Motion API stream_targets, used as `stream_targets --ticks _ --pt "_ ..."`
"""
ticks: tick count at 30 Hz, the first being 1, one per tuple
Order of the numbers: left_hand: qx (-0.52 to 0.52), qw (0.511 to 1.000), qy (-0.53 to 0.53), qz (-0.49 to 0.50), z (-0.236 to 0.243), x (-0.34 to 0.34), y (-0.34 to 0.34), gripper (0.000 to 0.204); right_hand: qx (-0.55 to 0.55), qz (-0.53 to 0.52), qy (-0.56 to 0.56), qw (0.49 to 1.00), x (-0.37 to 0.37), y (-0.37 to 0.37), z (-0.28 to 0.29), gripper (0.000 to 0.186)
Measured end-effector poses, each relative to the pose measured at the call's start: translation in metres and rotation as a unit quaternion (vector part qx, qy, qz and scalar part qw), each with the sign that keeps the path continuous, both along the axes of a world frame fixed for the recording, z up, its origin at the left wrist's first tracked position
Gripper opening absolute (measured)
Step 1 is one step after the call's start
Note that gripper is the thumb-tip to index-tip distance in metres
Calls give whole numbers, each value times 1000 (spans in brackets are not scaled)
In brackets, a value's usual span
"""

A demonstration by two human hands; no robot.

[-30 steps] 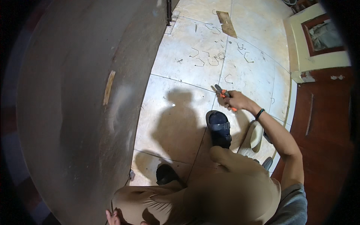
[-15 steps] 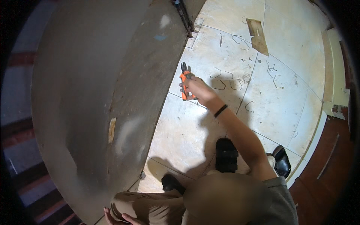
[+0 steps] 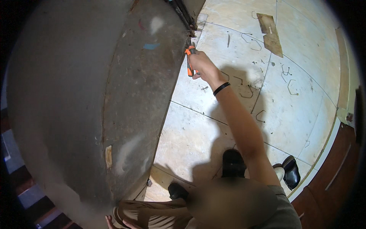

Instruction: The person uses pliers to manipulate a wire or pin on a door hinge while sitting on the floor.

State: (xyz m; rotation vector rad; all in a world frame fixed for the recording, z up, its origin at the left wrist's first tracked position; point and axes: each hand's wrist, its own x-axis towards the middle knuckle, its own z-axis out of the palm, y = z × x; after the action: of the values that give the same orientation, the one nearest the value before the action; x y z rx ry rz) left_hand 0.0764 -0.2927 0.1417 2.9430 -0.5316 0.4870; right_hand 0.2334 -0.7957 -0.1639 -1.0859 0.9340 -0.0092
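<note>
In my right hand [image 3: 202, 65] is a pair of pliers [image 3: 189, 70] with orange and dark handles, my fingers wrapped round them. Their jaws point away from me, close to the foot of dark upright rods [image 3: 180, 13] where the grey wall meets the floor. Whether the jaws touch anything there is hard to make out. Down at the lower left, my left hand [image 3: 119, 224] rests by my bent knee, only its spread fingers showing and nothing visible in them. Several bent wire pieces [image 3: 249, 92] lie on the tiles right of my right forearm.
The grey wall [image 3: 133, 87] fills the left side. Farther off on the tiled floor [image 3: 190, 129] lies a torn brown strip [image 3: 270, 35]. Dark shoes [image 3: 291, 173] stand at the lower right, near a pale sill and reddish-brown floor [image 3: 328, 179].
My right hand has carried the pliers farther away along the wall, up to the base of the dark rods. The view has shifted slightly; my left hand stays by the knee.
</note>
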Motion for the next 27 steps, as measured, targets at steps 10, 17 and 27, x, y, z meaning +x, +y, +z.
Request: stream_targets --ticks 10,17,27 --pt "12 999 2 38 3 3 -3 57 -11 90 13 996 2 -35 20 37" --pt "-18 999 -7 32 -3 8 1 57 -20 181 24 983 -1 -54 31 29" --pt "-23 999 -21 35 -2 10 3 57 -69 235 106 964 19 -77 72 18"
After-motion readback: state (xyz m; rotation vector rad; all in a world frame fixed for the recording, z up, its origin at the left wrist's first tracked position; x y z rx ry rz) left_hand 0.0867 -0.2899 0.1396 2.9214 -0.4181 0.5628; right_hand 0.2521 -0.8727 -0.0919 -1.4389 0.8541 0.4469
